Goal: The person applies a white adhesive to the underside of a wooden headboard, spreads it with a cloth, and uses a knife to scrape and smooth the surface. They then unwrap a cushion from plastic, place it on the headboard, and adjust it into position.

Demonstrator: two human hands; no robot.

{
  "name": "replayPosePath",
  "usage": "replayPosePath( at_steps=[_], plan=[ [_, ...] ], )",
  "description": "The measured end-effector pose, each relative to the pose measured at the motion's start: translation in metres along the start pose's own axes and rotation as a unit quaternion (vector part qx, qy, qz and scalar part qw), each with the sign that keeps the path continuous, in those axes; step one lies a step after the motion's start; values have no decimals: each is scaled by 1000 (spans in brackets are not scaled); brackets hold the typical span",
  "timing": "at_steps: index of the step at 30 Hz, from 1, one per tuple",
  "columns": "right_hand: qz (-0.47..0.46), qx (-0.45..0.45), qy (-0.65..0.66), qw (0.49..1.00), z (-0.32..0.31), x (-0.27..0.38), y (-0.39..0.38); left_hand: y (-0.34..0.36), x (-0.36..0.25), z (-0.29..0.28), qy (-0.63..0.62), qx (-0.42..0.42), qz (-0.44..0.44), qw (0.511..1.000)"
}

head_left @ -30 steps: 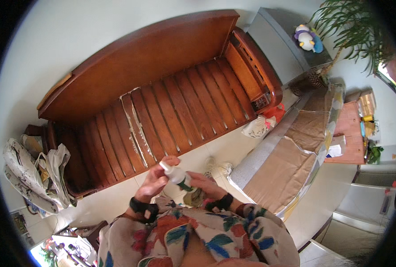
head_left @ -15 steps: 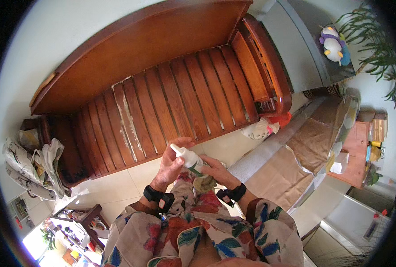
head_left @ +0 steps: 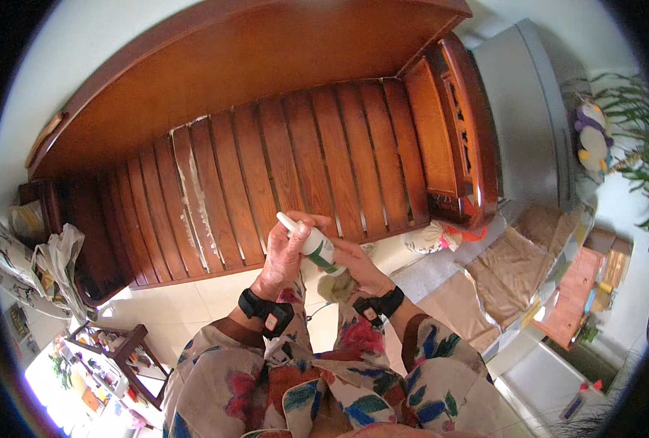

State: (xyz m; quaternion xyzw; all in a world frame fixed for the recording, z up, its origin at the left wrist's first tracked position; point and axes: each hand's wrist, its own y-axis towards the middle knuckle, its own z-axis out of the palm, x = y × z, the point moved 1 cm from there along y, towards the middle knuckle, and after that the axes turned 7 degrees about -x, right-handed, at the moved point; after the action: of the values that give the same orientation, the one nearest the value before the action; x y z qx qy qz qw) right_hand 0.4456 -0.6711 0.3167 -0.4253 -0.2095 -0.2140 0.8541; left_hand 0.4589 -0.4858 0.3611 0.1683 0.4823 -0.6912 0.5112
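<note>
A white squeeze bottle (head_left: 318, 252) with a pointed nozzle and a green-and-white label is tilted in front of me, its nozzle toward the upper left. My left hand (head_left: 283, 255) is closed around its upper part, with the thumb near the base of the nozzle. At the lower end, the fingers of my right hand (head_left: 364, 271) rest against the bottle. Below them hangs an olive-green wad of cloth or sponge (head_left: 334, 287), apparently gripped in the right hand; its hold is partly hidden. Beyond both hands stands a slatted wooden bench (head_left: 295, 160) with whitish streaks along one slat.
Left of the bench are white plastic bags (head_left: 60, 255). A grey cabinet (head_left: 525, 120) and a penguin plush toy (head_left: 593, 142) are at the right. A brown-covered surface (head_left: 510, 270) lies right of me, and a small dark wooden rack (head_left: 124, 350) stands lower left.
My view has shifted, bringing the bench nearer. The bottle has turned slightly, so more of its green label shows. Both hands remain on it.
</note>
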Motion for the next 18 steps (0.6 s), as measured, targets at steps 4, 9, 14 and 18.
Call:
replayPosePath(
  at_steps=[4,9,14,18],
  plan=[
    [129,142,322,927,-19,-9,33,48,28,8,-18,38,24,999],
    [246,221,353,875,-57,12,33,86,56,30,-75,112,27,990],
    [300,227,368,851,-134,38,25,124,95,81,-141,127,16,982],
    [403,109,273,867,-169,13,23,155,111,118,-229,357,65,903]
  ],
)
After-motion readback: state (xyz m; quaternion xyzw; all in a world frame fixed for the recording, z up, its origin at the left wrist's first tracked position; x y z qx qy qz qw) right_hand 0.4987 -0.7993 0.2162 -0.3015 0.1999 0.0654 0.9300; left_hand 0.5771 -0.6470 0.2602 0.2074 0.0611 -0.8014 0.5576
